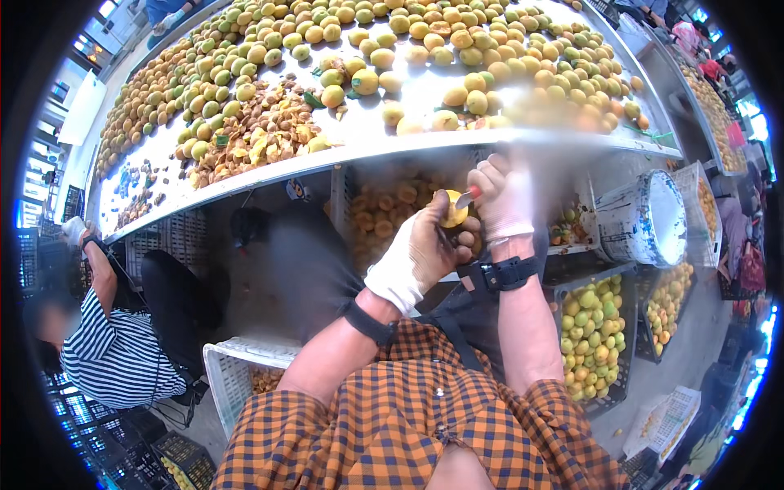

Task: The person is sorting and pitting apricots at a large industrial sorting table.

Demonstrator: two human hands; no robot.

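In my gloved left hand is a yellow apricot, gripped between thumb and fingers with its cut flesh showing. My right hand, gloved too, grips a small knife with a red handle, and its blade meets the fruit. Both hands are above a crate of halved apricots set below the table's front edge. On the metal table lie many whole yellow and green apricots. A heap of pits and scraps is at the table's left front.
A paint-stained white bucket stands at right, near a dark crate of whole apricots. At lower left is a white crate. A person in a striped shirt sits at far left. More people are at the right rim.
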